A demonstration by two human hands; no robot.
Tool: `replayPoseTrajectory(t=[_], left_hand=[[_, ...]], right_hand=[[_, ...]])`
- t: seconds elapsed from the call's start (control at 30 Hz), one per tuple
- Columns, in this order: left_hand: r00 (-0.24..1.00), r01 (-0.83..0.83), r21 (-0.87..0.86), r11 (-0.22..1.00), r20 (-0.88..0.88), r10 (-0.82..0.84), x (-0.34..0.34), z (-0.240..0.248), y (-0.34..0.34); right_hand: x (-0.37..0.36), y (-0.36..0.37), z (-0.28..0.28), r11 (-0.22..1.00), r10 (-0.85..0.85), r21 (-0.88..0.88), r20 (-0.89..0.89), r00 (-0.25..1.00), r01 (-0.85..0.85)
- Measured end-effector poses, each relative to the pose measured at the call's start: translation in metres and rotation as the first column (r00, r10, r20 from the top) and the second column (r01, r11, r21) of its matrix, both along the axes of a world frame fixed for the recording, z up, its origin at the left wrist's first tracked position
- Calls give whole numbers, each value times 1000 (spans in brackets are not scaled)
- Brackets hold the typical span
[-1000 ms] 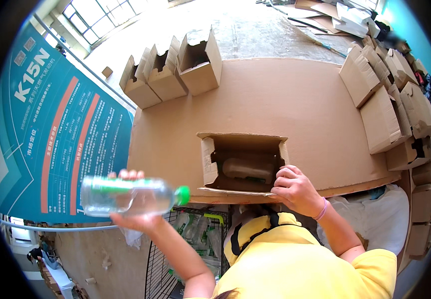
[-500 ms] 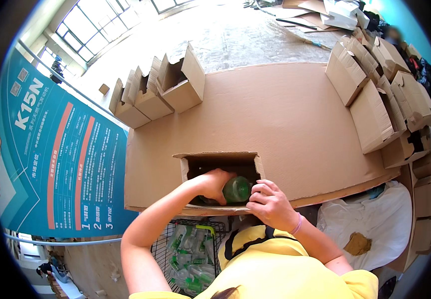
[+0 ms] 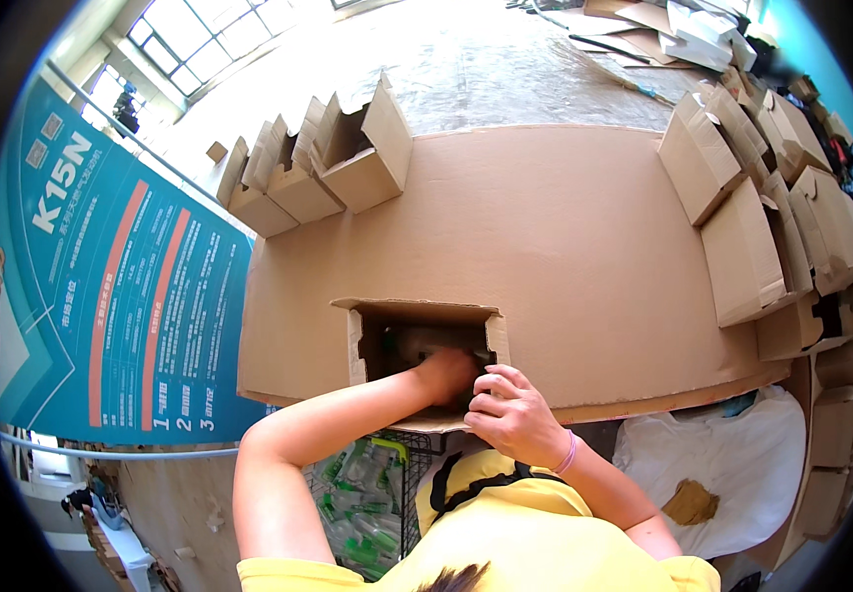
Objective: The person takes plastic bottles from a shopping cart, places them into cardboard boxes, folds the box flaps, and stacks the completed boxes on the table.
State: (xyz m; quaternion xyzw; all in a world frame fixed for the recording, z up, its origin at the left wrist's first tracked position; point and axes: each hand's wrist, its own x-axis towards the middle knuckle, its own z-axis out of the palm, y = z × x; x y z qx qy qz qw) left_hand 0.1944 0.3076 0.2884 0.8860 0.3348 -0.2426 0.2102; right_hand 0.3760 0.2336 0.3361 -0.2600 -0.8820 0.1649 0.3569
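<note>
An open cardboard box [image 3: 498,342] stands at the near edge of the cardboard-covered table. My left hand [image 3: 449,375] reaches down into it past the rim. Its fingers are hidden in the shadow, so I cannot see what they hold. Something pale and greenish, too dark to make out, lies beside that hand in the box. My right hand [image 3: 515,414] is closed on the box's near right corner, thumb and fingers curled at the edge. Below the table edge, left of my body, a black wire basket [image 3: 412,483] holds several clear bottles [image 3: 362,508] with green labels.
Several open cardboard boxes [image 3: 362,178] stand at the table's far left. More boxes [image 3: 742,257] are stacked along the right. A blue banner [image 3: 121,276] rises on the left. A white sack [image 3: 732,464] with a brown patch lies at the lower right.
My left hand has gone deeper into the box, and the green bottle it held at the opening is no longer plainly visible. My right hand stays at the box's near right corner.
</note>
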Motion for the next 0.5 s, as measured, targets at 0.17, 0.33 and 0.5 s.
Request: replayPoseTrajectory(t=[0.17, 0.33, 0.5], left_hand=[[990, -26, -115, 993, 135, 41, -2, -18, 1], [993, -117, -130, 985, -29, 114, -13, -6, 9], [830, -350, -61, 935, 443, 340, -40, 95, -1]], right_hand=[[0, 4, -1, 999, -17, 47, 24, 1000, 16], [-2, 4, 2, 1000, 20, 11, 14, 1000, -20], [0, 6, 5, 1000, -22, -18, 4, 1000, 22]])
